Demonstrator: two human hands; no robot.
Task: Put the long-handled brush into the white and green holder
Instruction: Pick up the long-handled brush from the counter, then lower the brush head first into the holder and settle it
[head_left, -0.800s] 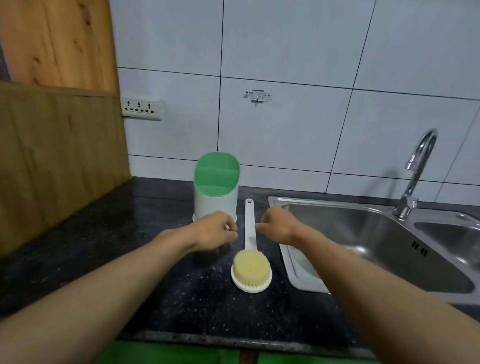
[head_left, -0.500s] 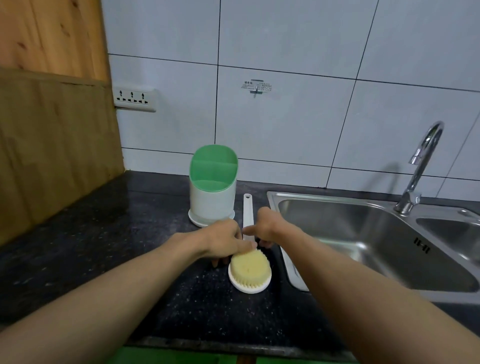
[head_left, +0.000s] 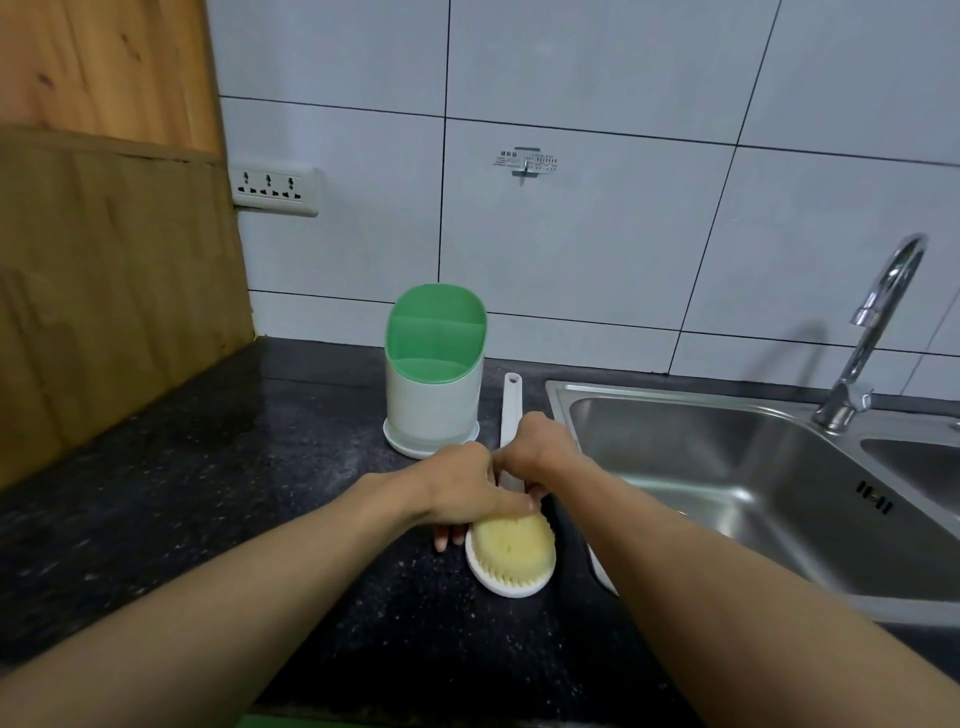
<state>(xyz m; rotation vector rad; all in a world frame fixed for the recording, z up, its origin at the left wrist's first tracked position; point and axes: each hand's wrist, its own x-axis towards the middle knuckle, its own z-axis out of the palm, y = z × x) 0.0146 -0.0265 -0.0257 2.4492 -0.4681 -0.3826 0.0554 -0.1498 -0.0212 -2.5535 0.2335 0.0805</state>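
The long-handled brush (head_left: 511, 558) lies on the dark counter, bristles up: a round white head with yellow bristles nearest me and a white handle pointing away. The white and green holder (head_left: 434, 400) stands upright just left of the handle's far end, its green inside divided and empty. My right hand (head_left: 537, 452) is closed around the middle of the handle. My left hand (head_left: 462, 493) covers the neck where handle meets head, thumb across it and fingertips touching the counter left of the head. The handle's middle is hidden by both hands.
A steel sink (head_left: 727, 467) with a curved tap (head_left: 878, 322) lies directly right of the brush. A wooden panel (head_left: 104, 291) walls off the left side. A tiled wall with a socket strip (head_left: 272, 189) runs behind the black counter (head_left: 234, 493).
Both hands have come together from either side of the handle onto the brush. The brush and the holder have stayed where they were.
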